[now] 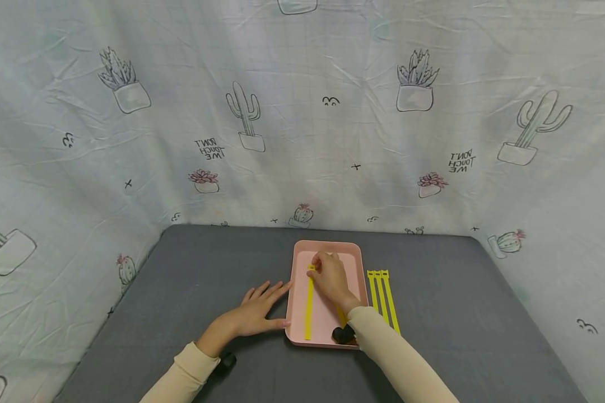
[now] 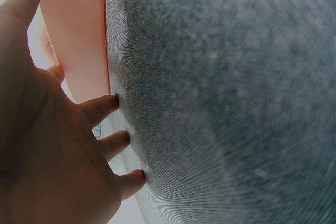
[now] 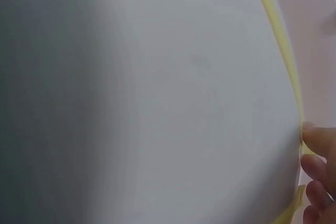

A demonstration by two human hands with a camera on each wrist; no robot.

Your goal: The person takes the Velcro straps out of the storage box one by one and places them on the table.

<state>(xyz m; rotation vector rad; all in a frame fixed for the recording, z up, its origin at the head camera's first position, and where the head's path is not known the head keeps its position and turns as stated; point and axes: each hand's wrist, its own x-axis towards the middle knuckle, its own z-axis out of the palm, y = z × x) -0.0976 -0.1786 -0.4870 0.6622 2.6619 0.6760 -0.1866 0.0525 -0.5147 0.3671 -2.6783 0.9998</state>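
A flat yellow strip (image 1: 309, 313) lies lengthwise in a shallow, round-cornered pink tray (image 1: 297, 296), its far end pinched by the right hand (image 1: 331, 278). The left hand (image 1: 252, 313), fingers spread, touches the tray's edge. The right wrist partly hides a second strip (image 1: 341, 316) from me; three more strips (image 1: 381, 294) lie alongside on grey cloth (image 1: 464, 313).

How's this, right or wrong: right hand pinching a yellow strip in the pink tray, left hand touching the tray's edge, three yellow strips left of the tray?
One slip: the three yellow strips lie right of the pink tray, as the head view shows. The right hand pinches one strip in the tray, and the left hand touches its edge.
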